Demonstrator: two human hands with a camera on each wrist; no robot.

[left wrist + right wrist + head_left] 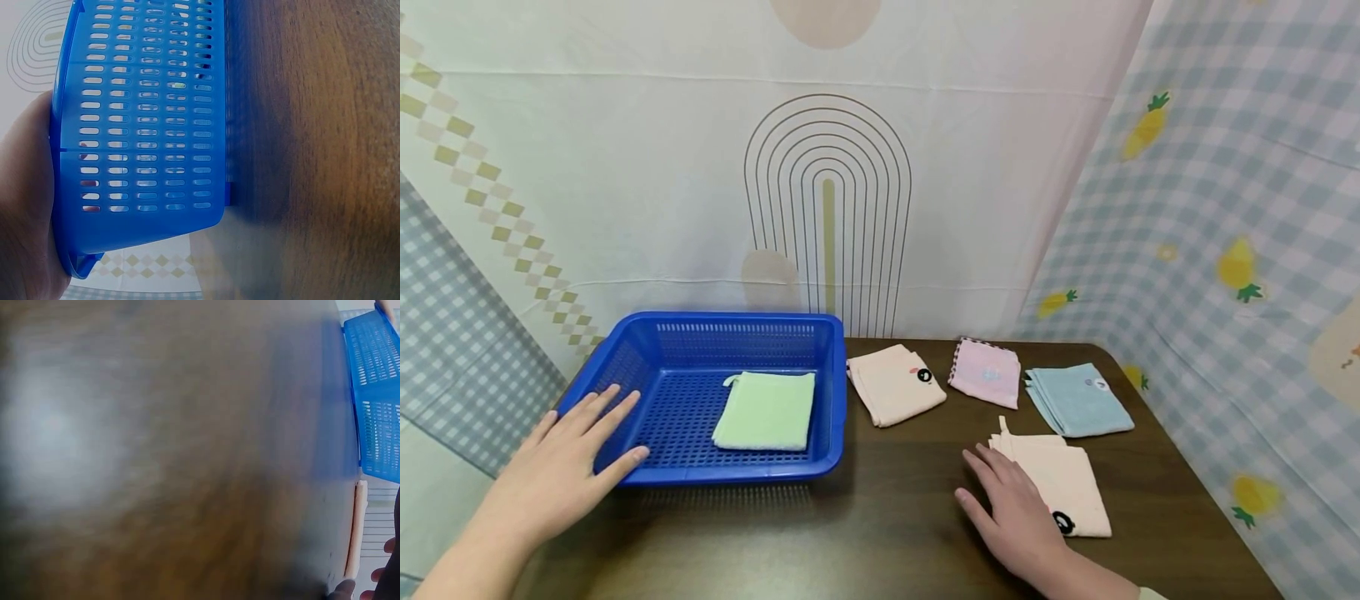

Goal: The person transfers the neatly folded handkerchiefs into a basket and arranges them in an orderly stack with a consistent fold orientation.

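Observation:
My left hand [561, 462] rests over the left front corner of a blue plastic basket [730, 477], its fingers spread. In the left wrist view, the hand [25, 194] lies along the rim of the basket's slotted wall [147, 106]. A folded light green towel [767, 412] lies inside, toward the basket's right end. Fingers relaxed and holding nothing, my right hand [1011, 517] is at the left side of a folded cream towel [1063, 475] with a black round eye print, covering part of it. Fingertips [377, 575] show at the right wrist view's lower right edge.
Right of the basket, another folded cream towel [895, 387] lies on the dark wooden table [895, 517]. Beyond it are a pink towel [988, 372] with a checked edge and a folded blue towel [1082, 402]. Patterned cloth [985, 167] hangs behind and at both sides.

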